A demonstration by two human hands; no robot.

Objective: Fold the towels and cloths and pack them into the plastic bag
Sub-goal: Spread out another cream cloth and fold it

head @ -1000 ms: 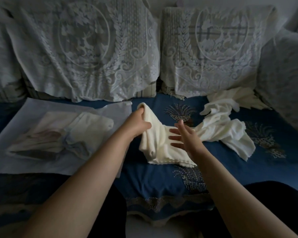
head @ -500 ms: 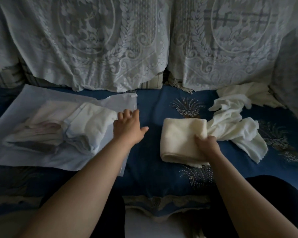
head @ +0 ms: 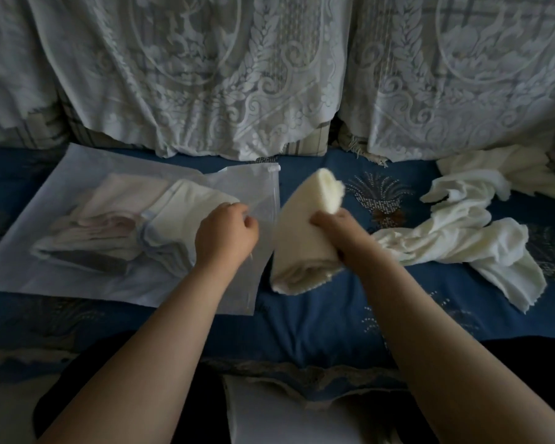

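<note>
Folded cream terry towel (head: 302,238) is in my right hand (head: 340,232), fingers closed around its middle, lifted and tilted so its lower end hangs just above the dark blue embroidered seat cover (head: 318,318) and its upper end points away from me. Just left of that towel, my left hand (head: 225,232) is curled shut, pinching the open right edge of the translucent white plastic bag (head: 77,283), which lies flat on the seat cover. Inside the bag, further left of the towel, I see a stack of folded pale cloths (head: 125,229), white, pinkish and light blue at the edges. To the right of the held towel, a crumpled unfolded white cloth (head: 468,235) sprawls across the seat cover, apart from my right hand. Beyond the towel, white lace covers (head: 221,75) drape over the sofa's back cushions.
</note>
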